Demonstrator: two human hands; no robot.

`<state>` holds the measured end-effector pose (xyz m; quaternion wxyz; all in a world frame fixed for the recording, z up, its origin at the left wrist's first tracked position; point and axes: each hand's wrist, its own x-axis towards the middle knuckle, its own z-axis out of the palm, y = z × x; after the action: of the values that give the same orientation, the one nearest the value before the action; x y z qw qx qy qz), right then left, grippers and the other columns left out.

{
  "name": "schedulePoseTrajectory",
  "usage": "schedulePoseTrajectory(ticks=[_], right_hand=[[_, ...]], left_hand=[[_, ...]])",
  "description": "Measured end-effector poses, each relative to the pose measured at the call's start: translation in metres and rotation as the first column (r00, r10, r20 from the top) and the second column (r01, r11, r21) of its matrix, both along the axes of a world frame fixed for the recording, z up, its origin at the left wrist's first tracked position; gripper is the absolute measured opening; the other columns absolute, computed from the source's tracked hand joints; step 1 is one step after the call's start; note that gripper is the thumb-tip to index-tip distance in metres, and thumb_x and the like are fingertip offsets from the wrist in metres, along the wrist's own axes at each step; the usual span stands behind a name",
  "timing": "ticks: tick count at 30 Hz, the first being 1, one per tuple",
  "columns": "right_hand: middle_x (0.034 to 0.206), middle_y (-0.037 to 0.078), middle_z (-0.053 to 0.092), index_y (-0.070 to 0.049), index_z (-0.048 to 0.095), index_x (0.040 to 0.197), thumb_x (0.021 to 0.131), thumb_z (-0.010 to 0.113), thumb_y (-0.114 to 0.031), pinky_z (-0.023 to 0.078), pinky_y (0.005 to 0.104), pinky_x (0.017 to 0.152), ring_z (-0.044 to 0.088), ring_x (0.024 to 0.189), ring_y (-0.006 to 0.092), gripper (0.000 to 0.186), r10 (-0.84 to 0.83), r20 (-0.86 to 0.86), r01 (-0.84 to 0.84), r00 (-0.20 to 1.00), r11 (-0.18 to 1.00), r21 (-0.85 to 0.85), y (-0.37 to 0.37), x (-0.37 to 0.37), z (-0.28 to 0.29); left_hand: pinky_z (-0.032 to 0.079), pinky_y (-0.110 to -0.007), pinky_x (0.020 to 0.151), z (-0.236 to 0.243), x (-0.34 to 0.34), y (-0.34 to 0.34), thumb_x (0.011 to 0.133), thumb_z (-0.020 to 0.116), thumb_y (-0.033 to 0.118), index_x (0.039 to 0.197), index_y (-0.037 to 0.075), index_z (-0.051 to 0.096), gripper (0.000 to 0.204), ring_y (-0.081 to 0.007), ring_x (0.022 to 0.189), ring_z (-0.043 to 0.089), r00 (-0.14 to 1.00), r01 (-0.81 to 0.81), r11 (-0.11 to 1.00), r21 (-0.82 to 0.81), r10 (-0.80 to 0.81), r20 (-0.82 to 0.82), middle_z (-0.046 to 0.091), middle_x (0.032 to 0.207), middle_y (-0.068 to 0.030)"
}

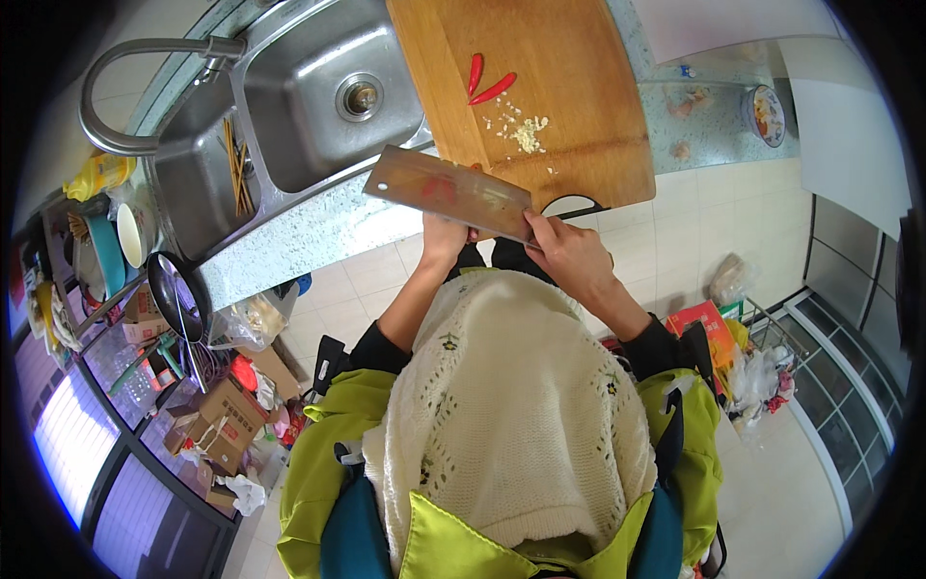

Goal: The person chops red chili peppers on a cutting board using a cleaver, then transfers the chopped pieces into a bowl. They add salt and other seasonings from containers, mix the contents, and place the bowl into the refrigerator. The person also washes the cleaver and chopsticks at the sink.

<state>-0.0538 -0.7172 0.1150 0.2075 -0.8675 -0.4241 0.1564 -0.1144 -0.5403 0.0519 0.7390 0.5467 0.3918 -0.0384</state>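
Observation:
A wide metal cleaver is held flat, slightly tilted, at the lower left edge of a wooden cutting board. My right hand grips it at its right end, thumb and fingers on the metal. Just beneath the blade, my left hand has curled fingers, mostly hidden, so what they hold cannot be made out. Two red chilies lie on the board above a small heap of chopped pale bits.
A double steel sink with faucet and chopsticks sits left. A pan, white bowl and cardboard boxes crowd the left. A patterned bowl stands right on the counter; bags lie low right.

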Motion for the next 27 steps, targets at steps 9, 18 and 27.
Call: schedulePoseTrajectory(ticks=[9, 18, 27], right_hand=[[0.067, 0.008, 0.053, -0.001, 0.048, 0.104, 0.073, 0.061, -0.023, 0.046, 0.0296, 0.045, 0.059, 0.057, 0.0206, 0.040, 0.031, 0.030, -0.027, 0.999, 0.992, -0.121, 0.002, -0.009, -0.003], [0.067, 0.010, 0.055, -0.002, 0.044, 0.096, 0.073, 0.062, -0.021, 0.047, 0.0329, 0.046, 0.059, 0.057, 0.0240, 0.034, -0.058, -0.079, 0.039, 0.995, 0.974, -0.225, -0.006, -0.010, 0.012], [0.063, 0.013, 0.057, -0.004, 0.047, 0.086, 0.076, 0.060, -0.021, 0.046, 0.0361, 0.047, 0.058, 0.055, 0.0284, 0.024, -0.111, -0.166, 0.124, 0.980, 0.990, 0.067, 0.046, 0.015, 0.005]], left_hand=[[0.046, -0.031, 0.060, -0.011, 0.002, -0.008, 0.081, 0.056, 0.015, 0.093, 0.001, 0.051, 0.020, -0.0185, 0.072, 0.055, 0.980, 0.011, 0.871, 0.491, -0.108, 0.169, 0.056, 0.081, -0.0073], [0.046, -0.032, 0.069, -0.022, -0.007, -0.010, 0.078, 0.055, 0.008, 0.093, -0.002, 0.052, 0.018, -0.0220, 0.080, 0.056, 0.969, 0.046, 0.859, 0.511, -0.162, 0.184, 0.057, 0.086, -0.0099], [0.041, -0.021, 0.050, -0.013, -0.020, -0.002, 0.089, 0.044, 0.014, 0.083, 0.000, 0.058, 0.021, -0.0072, 0.056, 0.051, 0.966, 0.186, 0.981, -0.060, -0.172, 0.194, 0.059, 0.070, -0.0041]])
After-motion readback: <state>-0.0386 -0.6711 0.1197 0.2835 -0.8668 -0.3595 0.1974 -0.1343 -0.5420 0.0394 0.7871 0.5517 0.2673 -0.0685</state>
